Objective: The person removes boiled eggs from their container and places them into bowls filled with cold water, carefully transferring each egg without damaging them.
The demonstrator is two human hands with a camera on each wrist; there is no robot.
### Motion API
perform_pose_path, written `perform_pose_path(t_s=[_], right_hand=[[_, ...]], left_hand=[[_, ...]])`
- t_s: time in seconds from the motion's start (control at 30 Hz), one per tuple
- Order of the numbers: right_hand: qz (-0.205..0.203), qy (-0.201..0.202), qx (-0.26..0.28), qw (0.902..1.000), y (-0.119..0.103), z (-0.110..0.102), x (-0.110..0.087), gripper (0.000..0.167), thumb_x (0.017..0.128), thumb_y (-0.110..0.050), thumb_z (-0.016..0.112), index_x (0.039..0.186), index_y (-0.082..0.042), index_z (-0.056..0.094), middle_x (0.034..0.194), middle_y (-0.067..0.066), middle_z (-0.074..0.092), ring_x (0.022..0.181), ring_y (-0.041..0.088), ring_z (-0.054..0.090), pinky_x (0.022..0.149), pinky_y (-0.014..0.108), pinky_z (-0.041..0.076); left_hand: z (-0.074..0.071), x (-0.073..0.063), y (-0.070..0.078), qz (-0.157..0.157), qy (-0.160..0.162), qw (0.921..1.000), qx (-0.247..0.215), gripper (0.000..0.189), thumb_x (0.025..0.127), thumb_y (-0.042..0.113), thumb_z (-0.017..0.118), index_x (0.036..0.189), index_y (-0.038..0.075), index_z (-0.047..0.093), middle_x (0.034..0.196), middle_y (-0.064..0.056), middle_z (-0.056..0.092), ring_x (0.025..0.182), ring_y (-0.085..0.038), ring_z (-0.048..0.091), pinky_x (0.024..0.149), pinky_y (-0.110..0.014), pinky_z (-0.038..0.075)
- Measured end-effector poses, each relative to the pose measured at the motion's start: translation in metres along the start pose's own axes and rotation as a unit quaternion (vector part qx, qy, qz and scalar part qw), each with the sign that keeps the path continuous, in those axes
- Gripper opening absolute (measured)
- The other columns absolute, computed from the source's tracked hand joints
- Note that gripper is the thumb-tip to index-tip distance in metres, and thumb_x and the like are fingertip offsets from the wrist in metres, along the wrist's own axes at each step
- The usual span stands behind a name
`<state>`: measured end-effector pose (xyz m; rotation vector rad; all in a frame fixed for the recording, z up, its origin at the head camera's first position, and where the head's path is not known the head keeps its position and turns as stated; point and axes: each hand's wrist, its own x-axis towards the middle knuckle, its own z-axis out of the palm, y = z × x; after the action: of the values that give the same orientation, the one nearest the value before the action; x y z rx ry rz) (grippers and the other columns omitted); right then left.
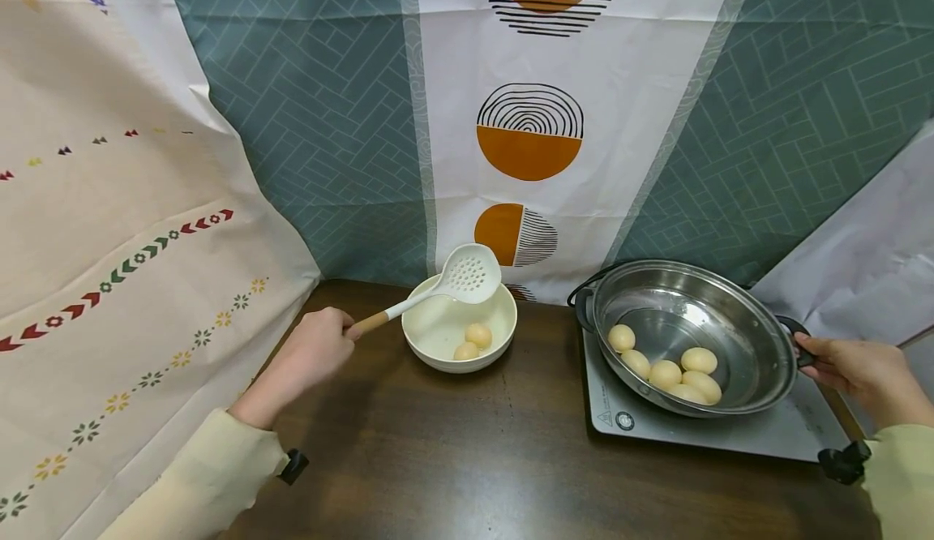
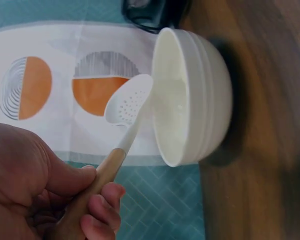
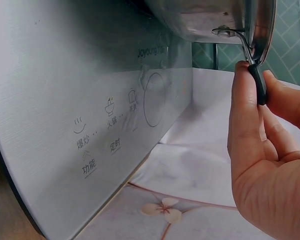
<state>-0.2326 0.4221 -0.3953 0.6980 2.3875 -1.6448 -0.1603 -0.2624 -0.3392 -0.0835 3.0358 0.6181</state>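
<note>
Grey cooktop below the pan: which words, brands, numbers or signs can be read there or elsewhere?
"Joyoung" on the cooktop; characters after it blurred.
"爆炒", likewise.
"火锅", likewise.
"定时", likewise.
"功能", likewise.
Third icon's label: too blurred.
Triangular sign and round mark on its corner: too small.
No readable text elsewhere.

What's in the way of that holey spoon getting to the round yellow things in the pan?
Just the left side of the pan, with its black handle: the slotted spoon would have to go over. Nothing else visible stands between it and the yellow balls.
</note>
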Motion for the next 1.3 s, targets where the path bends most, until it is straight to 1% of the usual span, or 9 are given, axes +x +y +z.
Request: perform_pose_path(t_s=[0.17,0.3,0.37,0.43,0.6,0.73,0.97,1.2,1.3], right_hand=[[0.014,0.014,-0.023,0.9995,-0.002,0.000,0.001,0.021,0.088,-0.030,0.062,0.071,-0.019,0.059,0.062,-0.013,0.059,0.057,0.006,0.063,0.063,0.028,0.056],[0.016,0.016,-0.021,0.9995,-0.001,0.001,0.003,0.021,0.088,-0.030,0.063,0.075,-0.014,0.058,0.061,-0.011,0.060,0.056,0.007,0.064,0.062,0.028,0.056],[0.015,0.015,-0.015,0.9997,-0.001,0.001,0.004,0.022,0.088,-0.029,0.063,0.076,-0.011,0.057,0.060,-0.008,0.061,0.055,0.009,0.065,0.062,0.029,0.056],[0.016,0.016,-0.014,0.9996,0.000,0.000,0.005,0.021,0.088,-0.029,0.062,0.074,-0.013,0.058,0.060,-0.009,0.061,0.055,0.008,0.065,0.061,0.029,0.056],[0.013,0.020,-0.028,0.9993,0.002,0.001,0.006,0.026,0.091,-0.027,0.057,0.065,-0.026,0.057,0.060,-0.015,0.058,0.056,0.004,0.062,0.062,0.027,0.056],[0.005,0.014,-0.022,0.9996,0.002,0.001,0.006,0.028,0.092,-0.027,0.057,0.064,-0.027,0.057,0.060,-0.015,0.059,0.055,0.004,0.062,0.060,0.027,0.055],[0.003,0.011,-0.015,0.9998,0.004,0.002,0.008,0.031,0.092,-0.026,0.057,0.062,-0.035,0.056,0.061,-0.019,0.058,0.056,0.001,0.061,0.061,0.026,0.055],[-0.004,-0.005,-0.004,1.0000,0.006,-0.001,0.010,0.032,0.091,-0.027,0.057,0.060,-0.033,0.058,0.060,-0.018,0.060,0.057,0.002,0.062,0.060,0.025,0.055],[-0.009,-0.013,0.000,0.9999,0.006,-0.002,0.010,0.032,0.092,-0.027,0.057,0.060,-0.030,0.058,0.060,-0.016,0.061,0.056,0.003,0.063,0.058,0.024,0.055]], left_hand=[[-0.004,0.002,0.016,0.013,0.001,0.9998,-0.018,0.020,0.089,0.011,0.051,0.093,0.005,0.070,0.069,-0.004,0.060,0.054,-0.017,0.046,0.048,-0.028,0.037],[-0.003,0.004,0.036,0.026,0.001,0.9993,-0.025,0.019,0.088,0.010,0.052,0.091,0.006,0.070,0.068,-0.003,0.059,0.052,-0.016,0.045,0.047,-0.028,0.037],[-0.002,0.006,0.047,0.033,-0.001,0.9991,-0.026,0.018,0.090,0.012,0.052,0.089,0.008,0.070,0.066,-0.003,0.058,0.050,-0.015,0.045,0.046,-0.027,0.037],[-0.002,0.009,0.060,0.042,0.001,0.9988,-0.026,0.018,0.091,0.014,0.052,0.087,0.010,0.069,0.064,-0.003,0.056,0.050,-0.015,0.044,0.046,-0.027,0.036],[0.002,0.014,0.089,0.066,0.000,0.9973,-0.033,0.021,0.093,0.019,0.051,0.082,0.012,0.068,0.063,-0.003,0.055,0.051,-0.016,0.047,0.046,-0.026,0.038],[0.007,0.017,0.107,0.081,-0.004,0.9961,-0.035,0.022,0.094,0.019,0.051,0.081,0.013,0.067,0.063,-0.003,0.056,0.054,-0.017,0.048,0.046,-0.027,0.039],[0.018,0.024,0.132,0.111,-0.005,0.9937,-0.018,0.025,0.094,0.022,0.052,0.074,0.014,0.065,0.062,0.000,0.057,0.052,-0.017,0.047,0.047,-0.027,0.039],[0.031,0.029,0.155,0.132,-0.025,0.9909,-0.014,0.022,0.092,0.018,0.052,0.073,0.013,0.061,0.061,-0.001,0.054,0.049,-0.015,0.044,0.044,-0.025,0.034],[0.037,0.033,0.164,0.146,-0.029,0.9888,0.005,0.020,0.090,0.015,0.052,0.072,0.012,0.060,0.060,-0.001,0.053,0.049,-0.014,0.041,0.043,-0.024,0.032]])
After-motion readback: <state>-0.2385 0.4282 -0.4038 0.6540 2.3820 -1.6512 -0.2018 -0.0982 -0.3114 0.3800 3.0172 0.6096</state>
